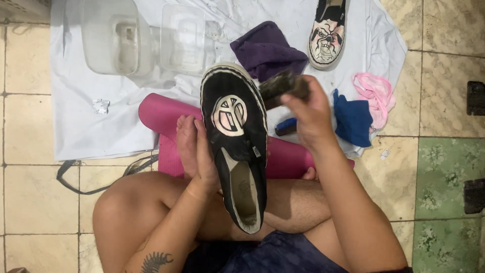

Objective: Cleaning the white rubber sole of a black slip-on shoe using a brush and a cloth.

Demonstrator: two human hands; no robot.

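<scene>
My left hand holds a black slip-on shoe from underneath, toe pointing away, with a white round emblem on its top. The shoe is raised above my crossed legs. My right hand grips a dark brush just right of the shoe's toe, close to its edge. A second slip-on shoe with a cartoon face lies on the white cloth at the far right.
A rolled pink mat lies under the shoe. On the cloth sit a purple rag, a blue rag, a pink cloth and two clear plastic containers. Tiled floor surrounds them; a black strap lies at left.
</scene>
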